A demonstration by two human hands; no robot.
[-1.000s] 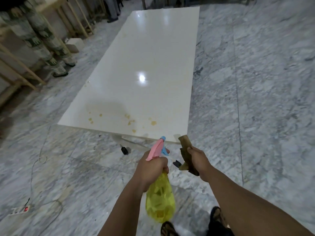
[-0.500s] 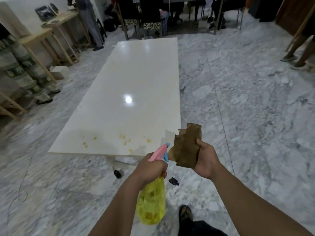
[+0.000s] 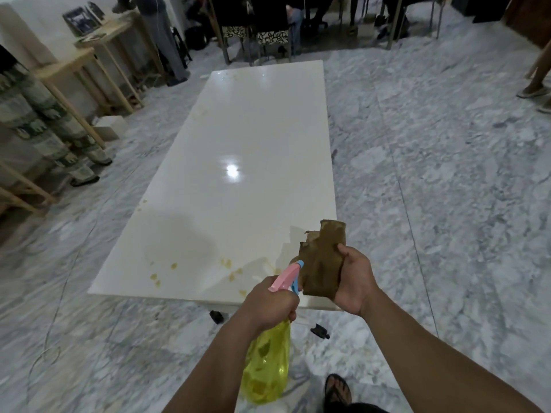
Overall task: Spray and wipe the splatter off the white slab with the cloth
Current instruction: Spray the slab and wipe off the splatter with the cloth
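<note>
A long glossy white slab (image 3: 238, 150) lies low over the marble floor, stretching away from me. Yellowish-brown splatter (image 3: 229, 265) dots its near end. My left hand (image 3: 267, 305) grips the neck of a yellow spray bottle (image 3: 267, 365) with a pink and blue trigger head, its nozzle pointing at the slab's near edge. My right hand (image 3: 353, 281) holds a crumpled brown cloth (image 3: 323, 257) upright, just over the slab's near right corner and beside the nozzle.
Small black casters (image 3: 216, 316) show under the slab's near edge. Wooden tables (image 3: 74, 73) and a person's patterned trousers (image 3: 38, 120) stand at the left. Chairs and people's legs (image 3: 268, 28) line the far end. My sandalled foot (image 3: 337, 390) is below. A thin cable (image 3: 59, 299) runs over the floor.
The view has tilted up and I have come closer to the slab. My right hand has turned the cloth upright and open toward me. The bottle stays in my left hand.
</note>
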